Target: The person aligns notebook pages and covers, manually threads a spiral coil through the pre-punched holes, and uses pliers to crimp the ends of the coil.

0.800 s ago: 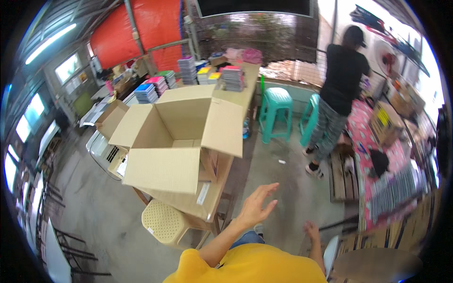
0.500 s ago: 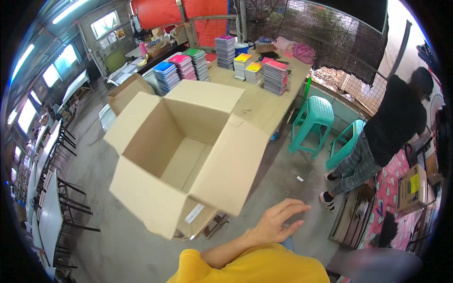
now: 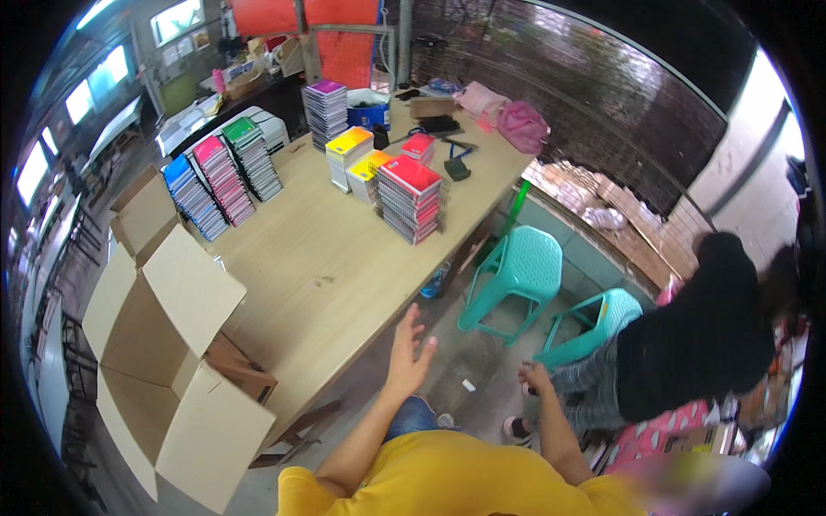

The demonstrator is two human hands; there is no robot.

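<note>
Okay, both hands are in midair over the floor. Left hand (image 3: 408,354): fingers spread, thumb well off them, nothing in it, just beside the long edge of the tabletop (image 3: 301,284) but looks clear of it. Right hand (image 3: 535,377): fingers loosely bent, nothing seen in it, can't tell how wide it is. It's near the lower teal stool (image 3: 594,331) and appears close to the co-worker's (image 3: 697,327) leg; depth unclear.

Carton (image 3: 151,344) is at the near left end of the tabletop, flaps folded out, inner walls showing. Can't tell what it rests on. Brown box (image 3: 237,365) partly shows behind its right flaps.

Book stacks are all upright on the tabletop. Red stack (image 3: 409,202) is nearest the left hand, small red stack (image 3: 417,146) behind it. Two yellow piles (image 3: 348,159) sit just left of the red one, purple stack (image 3: 327,116) behind those. Blue (image 3: 196,198), pink (image 3: 225,181) and green (image 3: 254,159) stacks stand in a row further left, side by side.

Far end: tub (image 3: 368,112) beside purple, pink cloth (image 3: 523,127) at the far right corner. Upper teal stool (image 3: 525,262) stands off the tabletop's right side.
</note>
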